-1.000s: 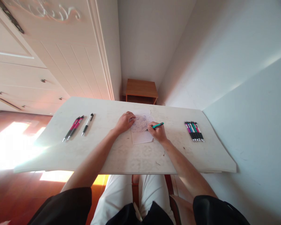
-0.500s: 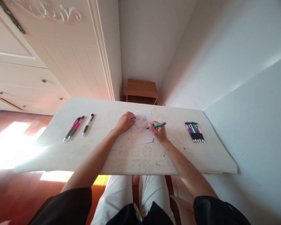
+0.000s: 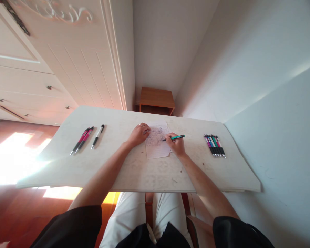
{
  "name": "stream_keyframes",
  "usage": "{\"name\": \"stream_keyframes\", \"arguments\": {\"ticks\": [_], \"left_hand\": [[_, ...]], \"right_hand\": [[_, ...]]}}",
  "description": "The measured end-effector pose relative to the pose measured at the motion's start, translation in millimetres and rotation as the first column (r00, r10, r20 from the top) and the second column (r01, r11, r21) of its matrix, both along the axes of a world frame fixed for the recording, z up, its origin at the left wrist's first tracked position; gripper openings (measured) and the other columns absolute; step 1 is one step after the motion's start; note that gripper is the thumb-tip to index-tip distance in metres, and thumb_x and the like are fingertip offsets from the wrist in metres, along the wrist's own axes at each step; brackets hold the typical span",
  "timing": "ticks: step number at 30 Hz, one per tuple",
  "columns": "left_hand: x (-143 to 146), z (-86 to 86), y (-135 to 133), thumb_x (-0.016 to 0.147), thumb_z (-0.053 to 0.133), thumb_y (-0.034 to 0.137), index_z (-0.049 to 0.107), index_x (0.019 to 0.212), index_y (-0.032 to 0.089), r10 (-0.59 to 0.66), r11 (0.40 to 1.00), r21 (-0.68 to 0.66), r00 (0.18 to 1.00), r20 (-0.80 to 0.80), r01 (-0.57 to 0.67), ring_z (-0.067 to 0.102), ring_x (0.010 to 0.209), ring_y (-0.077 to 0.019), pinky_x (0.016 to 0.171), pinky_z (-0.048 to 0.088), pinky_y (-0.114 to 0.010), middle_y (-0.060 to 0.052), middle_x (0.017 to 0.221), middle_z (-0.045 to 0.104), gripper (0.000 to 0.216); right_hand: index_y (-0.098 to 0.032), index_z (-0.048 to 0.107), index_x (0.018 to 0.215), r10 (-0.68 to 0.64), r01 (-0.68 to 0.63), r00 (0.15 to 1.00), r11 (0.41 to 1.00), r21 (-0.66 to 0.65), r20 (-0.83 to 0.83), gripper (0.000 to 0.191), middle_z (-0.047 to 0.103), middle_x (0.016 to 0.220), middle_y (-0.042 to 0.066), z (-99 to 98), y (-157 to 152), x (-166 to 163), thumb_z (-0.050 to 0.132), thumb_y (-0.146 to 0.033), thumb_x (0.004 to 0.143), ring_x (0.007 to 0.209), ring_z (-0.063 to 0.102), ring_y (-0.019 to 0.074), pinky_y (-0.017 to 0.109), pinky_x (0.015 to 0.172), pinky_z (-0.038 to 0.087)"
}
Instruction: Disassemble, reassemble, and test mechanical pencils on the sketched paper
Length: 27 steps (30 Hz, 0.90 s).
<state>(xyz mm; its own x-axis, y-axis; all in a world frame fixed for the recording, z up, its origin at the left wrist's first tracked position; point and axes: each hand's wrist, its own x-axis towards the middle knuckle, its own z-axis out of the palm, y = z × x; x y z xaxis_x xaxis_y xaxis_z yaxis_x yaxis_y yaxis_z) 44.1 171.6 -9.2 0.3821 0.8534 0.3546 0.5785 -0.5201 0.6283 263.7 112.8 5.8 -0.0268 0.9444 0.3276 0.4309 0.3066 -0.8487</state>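
A sheet of lined paper (image 3: 158,151), densely covered in scribbled writing on its upper part, lies at the middle of the table. My right hand (image 3: 176,144) is closed around a green and black pen (image 3: 177,137), its tip at the paper just below the dense scribble. On the sheet's upper left edge rests my left hand (image 3: 140,133), with a ring on one finger. Its fingers lie over the paper, slightly bent, with nothing gripped in them.
To the left on the white table (image 3: 129,172) lie two pink pens (image 3: 82,140) and a white and black pen (image 3: 97,136). Several coloured pens (image 3: 214,145) lie side by side at the right. A wall (image 3: 279,137) borders that side; a wooden stand (image 3: 157,98) is beyond the table.
My right hand and the green pen have shifted slightly to the right over the paper. The left hand stays at the sheet's edge. The view has shifted a little.
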Motion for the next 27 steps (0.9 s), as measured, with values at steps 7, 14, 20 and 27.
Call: {"name": "stream_keyframes", "arguments": {"ticks": [7, 14, 20, 27], "left_hand": [[-0.3, 0.7, -0.6, 0.082, 0.052, 0.020, 0.067, 0.093, 0.018, 0.000, 1.000, 0.002, 1.000, -0.006, 0.000, 0.059, 0.095, -0.0204, 0.089, 0.047, -0.033, -0.008, 0.101, 0.062, 0.018], [0.6, 1.5, -0.5, 0.082, 0.053, 0.019, 0.067, 0.092, 0.017, 0.004, 1.000, 0.009, 1.000, -0.001, -0.004, 0.059, 0.094, -0.0206, 0.088, 0.047, -0.033, -0.008, 0.100, 0.063, 0.018], [0.8, -0.3, 0.6, 0.082, 0.053, 0.019, 0.067, 0.092, 0.018, 0.004, 1.000, 0.017, 1.000, -0.030, -0.003, 0.059, 0.095, -0.0207, 0.090, 0.047, -0.034, -0.008, 0.101, 0.062, 0.018], [0.9, -0.3, 1.7, 0.082, 0.053, 0.020, 0.068, 0.093, 0.018, 0.003, 1.000, 0.016, 1.000, -0.028, -0.003, 0.059, 0.093, -0.0212, 0.088, 0.048, -0.036, -0.008, 0.101, 0.062, 0.019]], "right_hand": [[-0.017, 0.062, 0.067, -0.004, 0.004, 1.000, 1.000, -0.009, 0.005, 0.016, 0.054, 0.055, -0.001, 1.7, -0.4, -1.1, 0.054, -0.027, 0.077, 0.051, 0.046, 0.0116, 0.023, 0.050, 0.035], [-0.017, 0.062, 0.067, -0.008, 0.008, 1.000, 1.000, 0.001, 0.008, 0.017, 0.054, 0.055, -0.001, 1.8, -1.2, -0.3, 0.053, -0.028, 0.078, 0.052, 0.047, 0.0122, 0.024, 0.051, 0.036], [-0.017, 0.062, 0.069, -0.007, 0.007, 1.000, 1.000, 0.003, 0.018, 0.016, 0.054, 0.056, -0.001, 0.2, 0.3, 0.2, 0.053, -0.027, 0.078, 0.053, 0.047, 0.0125, 0.024, 0.051, 0.036], [-0.017, 0.061, 0.069, -0.007, 0.008, 1.000, 1.000, -0.012, 0.019, 0.015, 0.054, 0.057, -0.001, -1.1, 1.1, 0.6, 0.053, -0.027, 0.078, 0.052, 0.046, 0.0121, 0.023, 0.051, 0.035]]}}
